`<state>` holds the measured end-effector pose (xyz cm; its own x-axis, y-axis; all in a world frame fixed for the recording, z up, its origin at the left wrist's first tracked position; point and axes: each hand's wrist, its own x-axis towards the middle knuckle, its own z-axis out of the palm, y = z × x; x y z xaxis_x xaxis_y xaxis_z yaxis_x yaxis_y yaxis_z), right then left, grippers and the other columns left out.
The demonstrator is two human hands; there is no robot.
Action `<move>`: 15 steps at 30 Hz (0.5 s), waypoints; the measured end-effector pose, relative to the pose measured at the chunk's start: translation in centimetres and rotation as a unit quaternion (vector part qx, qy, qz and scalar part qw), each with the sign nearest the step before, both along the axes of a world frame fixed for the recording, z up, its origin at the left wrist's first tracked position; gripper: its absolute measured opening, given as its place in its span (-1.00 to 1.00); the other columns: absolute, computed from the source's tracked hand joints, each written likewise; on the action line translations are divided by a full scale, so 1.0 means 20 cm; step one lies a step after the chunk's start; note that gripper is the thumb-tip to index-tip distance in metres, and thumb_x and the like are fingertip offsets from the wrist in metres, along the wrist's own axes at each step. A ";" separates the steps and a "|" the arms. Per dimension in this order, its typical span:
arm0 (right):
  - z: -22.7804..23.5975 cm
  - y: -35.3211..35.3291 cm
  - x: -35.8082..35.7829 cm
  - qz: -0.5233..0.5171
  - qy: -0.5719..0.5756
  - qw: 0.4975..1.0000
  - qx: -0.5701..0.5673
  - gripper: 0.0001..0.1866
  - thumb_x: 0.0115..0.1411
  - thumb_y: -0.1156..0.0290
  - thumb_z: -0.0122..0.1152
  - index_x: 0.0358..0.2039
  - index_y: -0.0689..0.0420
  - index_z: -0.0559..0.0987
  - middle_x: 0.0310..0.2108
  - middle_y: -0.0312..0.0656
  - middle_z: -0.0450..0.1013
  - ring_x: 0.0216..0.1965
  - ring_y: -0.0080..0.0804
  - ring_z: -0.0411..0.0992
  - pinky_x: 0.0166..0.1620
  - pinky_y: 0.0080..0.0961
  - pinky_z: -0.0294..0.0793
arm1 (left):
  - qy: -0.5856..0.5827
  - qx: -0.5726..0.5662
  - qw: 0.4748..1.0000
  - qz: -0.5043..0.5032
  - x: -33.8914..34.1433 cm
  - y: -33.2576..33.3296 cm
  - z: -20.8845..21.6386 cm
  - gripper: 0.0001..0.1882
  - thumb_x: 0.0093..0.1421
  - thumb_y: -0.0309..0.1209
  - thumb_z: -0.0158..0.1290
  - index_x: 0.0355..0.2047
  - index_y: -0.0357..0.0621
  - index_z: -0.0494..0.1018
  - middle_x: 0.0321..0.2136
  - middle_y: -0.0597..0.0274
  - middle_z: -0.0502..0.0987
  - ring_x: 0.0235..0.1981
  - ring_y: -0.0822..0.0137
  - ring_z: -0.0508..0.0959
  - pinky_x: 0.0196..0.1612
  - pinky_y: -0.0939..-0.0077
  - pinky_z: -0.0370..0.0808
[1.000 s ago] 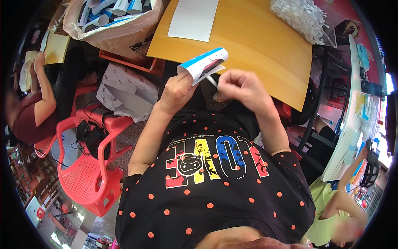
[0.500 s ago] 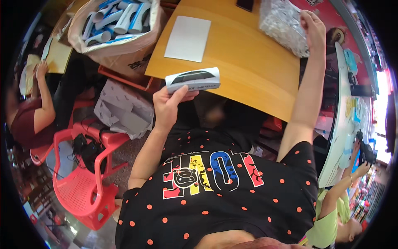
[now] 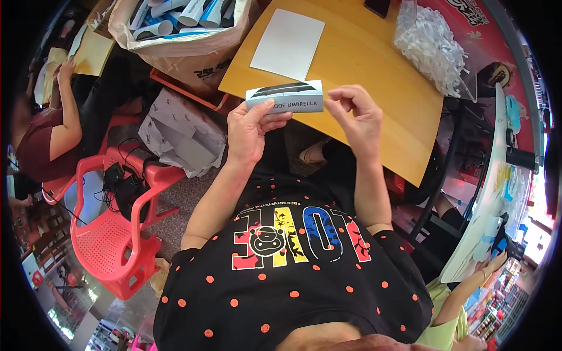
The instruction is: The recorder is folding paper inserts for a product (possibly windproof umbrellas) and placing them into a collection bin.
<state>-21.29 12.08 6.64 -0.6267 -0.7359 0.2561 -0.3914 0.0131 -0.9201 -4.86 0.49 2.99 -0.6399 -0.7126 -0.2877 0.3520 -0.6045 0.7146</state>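
Note:
My left hand (image 3: 246,133) grips a light-coloured cardboard packaging sleeve (image 3: 301,100) with a dark umbrella pictured on it. The thumb lies across its printed front, and the fingers go behind it. Close to the sleeve's right end is my right hand (image 3: 362,124), its thumb and forefinger drawn together in a pinch. Whatever is between those fingertips is too small to make out. Both hands are over the near edge of the wooden table (image 3: 374,111). A white sheet or pad (image 3: 290,44) lies on the table just beyond the sleeve.
A clear bag of white strips (image 3: 430,50) lies at the table's far right, near a dark phone (image 3: 377,6). At left stand a big sack (image 3: 175,61) of similar sleeves, an opened carton (image 3: 181,131) and a red chair (image 3: 105,245). Other people sit at both sides.
My right hand has come from the bag of strips at the far right to beside the sleeve. The left hand has turned the sleeve's printed front more toward me.

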 end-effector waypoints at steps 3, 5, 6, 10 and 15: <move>-0.06 0.00 0.02 -0.009 -0.016 1.000 -0.001 -0.93 0.04 0.54 0.30 -0.43 0.22 0.58 -0.49 -0.39 0.45 -0.47 -0.72 0.31 -0.34 -0.73 0.32 | -0.009 -0.017 1.000 0.003 -0.02 0.01 0.01 -0.77 0.19 -0.48 0.02 -0.23 -0.46 0.45 -0.37 -0.11 0.58 -0.41 0.16 0.65 -0.35 0.45 0.63; -0.06 -0.01 0.03 -0.016 -0.077 0.997 -0.010 -0.93 0.05 0.54 0.29 -0.44 0.24 0.58 -0.50 -0.39 0.46 -0.49 -0.74 0.31 -0.36 -0.74 0.31 | -0.016 -0.031 0.999 0.008 -0.03 0.02 0.01 -0.77 0.19 -0.48 0.02 -0.24 -0.46 0.47 -0.39 -0.09 0.59 -0.41 0.16 0.65 -0.35 0.46 0.63; -0.05 -0.03 0.05 -0.020 -0.125 0.992 -0.019 -0.92 0.06 0.53 0.29 -0.44 0.25 0.57 -0.52 -0.39 0.45 -0.50 -0.75 0.31 -0.37 -0.75 0.30 | -0.020 -0.040 0.999 0.010 -0.03 0.02 0.01 -0.77 0.19 -0.48 0.02 -0.25 -0.46 0.47 -0.40 -0.09 0.59 -0.42 0.17 0.65 -0.35 0.46 0.63; -0.08 -0.03 0.06 -0.046 -0.209 0.977 -0.015 -0.89 0.08 0.51 0.28 -0.46 0.28 0.56 -0.54 -0.37 0.46 -0.54 -0.76 0.31 -0.41 -0.76 0.29 | -0.031 -0.083 0.996 0.019 -0.03 0.03 0.03 -0.78 0.19 -0.47 0.03 -0.27 -0.44 0.50 -0.41 -0.04 0.60 -0.44 0.22 0.65 -0.35 0.50 0.61; -0.20 -0.03 0.01 0.010 -0.383 0.922 -0.060 -0.88 0.11 0.51 0.25 -0.38 0.29 0.54 -0.52 -0.29 0.48 -0.60 -0.70 0.33 -0.53 -0.78 0.28 | -0.049 -0.136 0.989 0.027 -0.04 0.04 0.00 -0.78 0.18 -0.46 0.05 -0.27 -0.43 0.51 -0.41 0.00 0.60 -0.46 0.27 0.64 -0.36 0.53 0.59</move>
